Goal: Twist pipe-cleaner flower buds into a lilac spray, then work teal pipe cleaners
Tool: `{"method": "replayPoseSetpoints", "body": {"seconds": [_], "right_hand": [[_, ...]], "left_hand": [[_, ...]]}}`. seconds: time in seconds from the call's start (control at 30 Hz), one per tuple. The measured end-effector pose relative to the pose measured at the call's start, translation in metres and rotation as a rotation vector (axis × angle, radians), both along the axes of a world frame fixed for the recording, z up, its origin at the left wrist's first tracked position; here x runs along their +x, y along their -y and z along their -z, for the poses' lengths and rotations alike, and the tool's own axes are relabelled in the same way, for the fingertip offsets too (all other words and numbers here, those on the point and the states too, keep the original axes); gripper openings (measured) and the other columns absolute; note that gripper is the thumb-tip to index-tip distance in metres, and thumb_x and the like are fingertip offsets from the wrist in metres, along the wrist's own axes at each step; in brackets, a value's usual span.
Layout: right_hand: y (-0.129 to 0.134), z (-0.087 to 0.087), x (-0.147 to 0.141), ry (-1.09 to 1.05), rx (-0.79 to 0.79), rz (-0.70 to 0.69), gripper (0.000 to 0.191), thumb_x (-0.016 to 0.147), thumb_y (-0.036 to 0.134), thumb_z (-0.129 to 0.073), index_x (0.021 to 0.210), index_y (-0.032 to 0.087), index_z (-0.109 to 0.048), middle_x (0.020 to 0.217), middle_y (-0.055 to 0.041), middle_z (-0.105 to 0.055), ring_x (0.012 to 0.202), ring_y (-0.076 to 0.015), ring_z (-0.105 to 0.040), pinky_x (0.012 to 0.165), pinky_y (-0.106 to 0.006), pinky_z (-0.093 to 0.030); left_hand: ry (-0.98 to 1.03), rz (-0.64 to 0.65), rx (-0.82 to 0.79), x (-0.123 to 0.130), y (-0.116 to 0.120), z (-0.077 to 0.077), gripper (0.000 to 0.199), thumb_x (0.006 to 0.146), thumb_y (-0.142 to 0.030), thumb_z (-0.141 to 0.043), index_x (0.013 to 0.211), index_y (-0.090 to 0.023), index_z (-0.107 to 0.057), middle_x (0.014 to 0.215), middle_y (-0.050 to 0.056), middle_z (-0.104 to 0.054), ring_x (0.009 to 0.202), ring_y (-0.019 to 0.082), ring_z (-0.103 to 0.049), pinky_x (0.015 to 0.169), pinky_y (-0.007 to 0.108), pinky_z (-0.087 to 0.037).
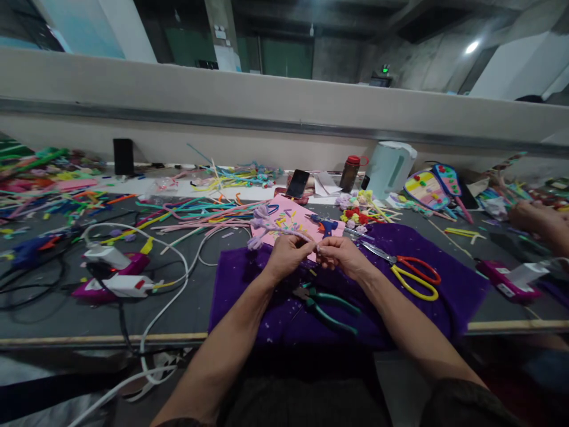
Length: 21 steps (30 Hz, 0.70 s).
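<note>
My left hand point(288, 256) pinches a bundle of lilac pipe cleaners point(267, 226), whose fuzzy, curled ends stick out to the upper left. Close beside it, my right hand point(340, 255) has its fingertips closed on the other end of the same stems. Both hands are over a purple cloth point(249, 290). Below them lie pliers with green handles point(333, 308). Scissors with one red and one yellow handle point(406, 276) rest right of my right wrist. Behind the hands is a pink sheet point(271, 207) with small coloured snippets and a blue glue gun point(328, 226).
Loose pipe cleaners point(208, 216) spread across the back left. Power strips point(111, 276) with white cables stand at left, another point(507, 281) at right. A phone point(297, 184), bottle point(350, 175) and pale green kettle point(389, 169) are behind. Another person's hand point(533, 219) reaches in at far right.
</note>
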State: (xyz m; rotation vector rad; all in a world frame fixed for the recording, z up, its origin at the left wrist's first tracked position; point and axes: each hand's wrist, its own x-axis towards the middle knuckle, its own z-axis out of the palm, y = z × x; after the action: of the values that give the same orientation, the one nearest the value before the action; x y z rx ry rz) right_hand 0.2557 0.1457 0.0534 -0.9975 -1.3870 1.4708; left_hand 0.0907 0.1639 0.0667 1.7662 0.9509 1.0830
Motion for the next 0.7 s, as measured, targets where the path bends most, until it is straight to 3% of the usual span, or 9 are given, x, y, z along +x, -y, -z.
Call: {"method": "replayPoseSetpoints", "body": {"seconds": [0.1,0.2,0.27,0.33,0.43,0.57,0.7], "right_hand": [[0.002,0.003,-0.005,0.181,0.172,0.075,0.025,0.073,0.04,-0.056,0.075,0.015,-0.056,0.063,-0.0016,-0.061,0.047,-0.0097,-0.053,0.04,-0.019,-0.036],[0.005,0.008,-0.01,0.547,0.525,0.287,0.025,0.08,0.038,-0.046,0.076,0.016,-0.058,0.069,-0.005,-0.061,0.058,-0.0133,-0.055,0.054,-0.024,-0.041],[0.007,0.01,-0.012,0.798,0.724,0.407,0.026,0.082,0.035,-0.042,0.075,0.017,-0.06,0.071,-0.0078,-0.061,0.067,-0.0164,-0.056,0.064,-0.028,-0.041],[0.008,0.01,-0.012,0.913,0.798,0.444,0.029,0.083,0.035,-0.041,0.074,0.017,-0.061,0.072,-0.0094,-0.061,0.072,-0.0184,-0.056,0.069,-0.03,-0.04],[0.006,0.006,-0.009,0.725,0.695,0.392,0.03,0.08,0.042,-0.045,0.084,0.017,-0.062,0.077,-0.0085,-0.063,0.071,-0.0177,-0.057,0.066,-0.029,-0.042],[-0.001,-0.001,-0.001,0.194,0.211,0.168,0.047,0.081,0.054,-0.035,0.089,0.015,-0.06,0.073,-0.0073,-0.064,0.055,-0.0139,-0.058,0.043,-0.022,-0.041],[-0.004,-0.001,0.004,-0.003,-0.087,-0.062,0.043,0.078,0.051,-0.044,0.075,0.011,-0.06,0.061,-0.0065,-0.063,0.043,-0.0103,-0.055,0.034,-0.017,-0.034]], "left_hand": [[-0.067,-0.083,0.006,0.001,-0.002,0.005,0.024,0.068,-0.034,-0.054,0.068,-0.013,-0.065,0.06,0.003,-0.061,0.054,0.012,-0.052,0.049,0.02,-0.038],[-0.105,-0.154,-0.001,0.004,-0.003,0.009,0.024,0.067,-0.034,-0.055,0.06,-0.013,-0.063,0.053,0.002,-0.058,0.049,0.01,-0.049,0.045,0.019,-0.035],[-0.077,-0.148,-0.047,0.005,-0.004,0.009,0.024,0.067,-0.034,-0.055,0.055,-0.013,-0.061,0.048,0.0,-0.055,0.045,0.009,-0.046,0.043,0.019,-0.034],[-0.012,-0.105,-0.125,0.006,-0.005,0.007,0.025,0.067,-0.034,-0.056,0.053,-0.013,-0.058,0.044,-0.002,-0.051,0.041,0.007,-0.043,0.042,0.019,-0.033],[0.092,-0.032,-0.202,0.005,-0.004,0.003,0.024,0.067,-0.034,-0.057,0.056,-0.012,-0.057,0.044,-0.003,-0.048,0.039,0.006,-0.041,0.041,0.018,-0.032],[0.194,0.059,-0.181,0.002,-0.001,-0.003,0.021,0.068,-0.033,-0.058,0.068,-0.012,-0.059,0.052,-0.002,-0.052,0.042,0.005,-0.041,0.041,0.018,-0.032],[0.161,0.108,-0.121,0.002,0.002,-0.004,0.018,0.069,-0.031,-0.057,0.071,-0.013,-0.059,0.058,-0.001,-0.054,0.047,0.006,-0.044,0.045,0.018,-0.035]]}}
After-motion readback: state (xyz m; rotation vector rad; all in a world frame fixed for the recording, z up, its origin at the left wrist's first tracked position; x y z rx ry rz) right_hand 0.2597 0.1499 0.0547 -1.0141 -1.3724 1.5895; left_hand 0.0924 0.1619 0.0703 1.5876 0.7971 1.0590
